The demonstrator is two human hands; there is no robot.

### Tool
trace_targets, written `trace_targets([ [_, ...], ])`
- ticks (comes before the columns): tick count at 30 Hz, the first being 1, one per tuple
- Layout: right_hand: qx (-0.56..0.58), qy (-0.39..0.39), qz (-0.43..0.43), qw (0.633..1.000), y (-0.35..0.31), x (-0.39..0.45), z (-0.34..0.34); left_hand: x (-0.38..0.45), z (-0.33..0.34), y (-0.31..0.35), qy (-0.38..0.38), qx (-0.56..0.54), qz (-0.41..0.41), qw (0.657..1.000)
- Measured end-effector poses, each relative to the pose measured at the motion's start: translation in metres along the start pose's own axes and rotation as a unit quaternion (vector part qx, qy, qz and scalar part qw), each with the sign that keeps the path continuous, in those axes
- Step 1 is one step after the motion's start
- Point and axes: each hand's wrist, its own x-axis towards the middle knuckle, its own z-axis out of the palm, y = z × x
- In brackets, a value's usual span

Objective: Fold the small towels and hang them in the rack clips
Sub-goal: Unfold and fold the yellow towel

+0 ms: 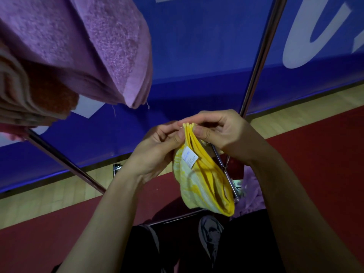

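A small yellow towel (204, 180) hangs in the middle, and everything else is told from it. It is folded into several layers, and the yellow edges are bunched together at its top. A white tag (190, 159) sits on its near side, just below the top.

The left hand (157, 146) is just left of the yellow towel. Its thumb and fingers pinch the bunched top edge. The right hand (218, 129) is just right of the yellow towel, and its thumb and fingers pinch the same top edge. The two hands almost touch there.

Behind the yellow towel, low and to the right, are thin shiny rack bars (226, 172). I cannot tell if there is a clip there.

Up and to the left of the yellow towel hangs a folded purple towel (94, 52). Further left hangs an orange towel (39, 91).

A long metal pole (258, 56) goes up and to the right behind the yellow towel. A blue wall (197, 46) with white letters is behind it all. Below the yellow towel is a dark shoe (211, 233) on a red floor (325, 154).
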Motion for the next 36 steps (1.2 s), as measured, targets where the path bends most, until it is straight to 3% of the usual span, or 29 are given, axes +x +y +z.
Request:
trace_targets([
  [5,-0.050,0.009,-0.005,0.999,0.006,0.001,-0.001,-0.002,0.001,0.004,0.020,0.031,-0.020,0.999],
  [10,-0.099,0.058,0.000,0.993,0.015,0.004,-0.001,0.001,0.002,0.000,0.172,0.228,0.008,0.958],
  [16,-0.185,0.111,0.009,0.976,0.018,0.007,0.005,-0.002,0.014,0.010,0.137,0.129,-0.035,0.982],
  [23,-0.160,0.127,0.007,0.979,0.015,0.007,0.008,-0.002,0.008,0.003,0.145,0.166,-0.023,0.975],
  [36,-0.222,0.146,-0.044,0.963,0.014,0.006,0.018,-0.003,0.013,0.005,0.170,0.208,-0.012,0.963],
])
